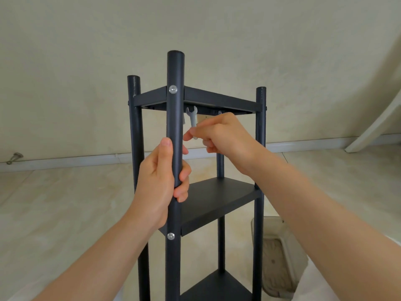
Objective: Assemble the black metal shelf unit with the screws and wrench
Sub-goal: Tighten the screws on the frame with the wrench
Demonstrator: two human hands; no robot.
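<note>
Two hands | left hand [160,177] wraps fingers round front post [174,118] to steady shelf unit [217,198] | right hand [223,135] pinches wrench [192,117] under top shelf [217,98], likely to tighten

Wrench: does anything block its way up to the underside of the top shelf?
Nothing visible does. The right hand holds the wrench just under the top shelf, beside the front post the left hand grips.

You have one view, worn on your head: it faces forward toward the wall [65,61], about level, from a height between the top two shelves of the shelf unit [217,198]. It sits within arm's reach of the unit's nearest post [175,118], and the wide lens bows the floor [65,203] edge behind
</note>
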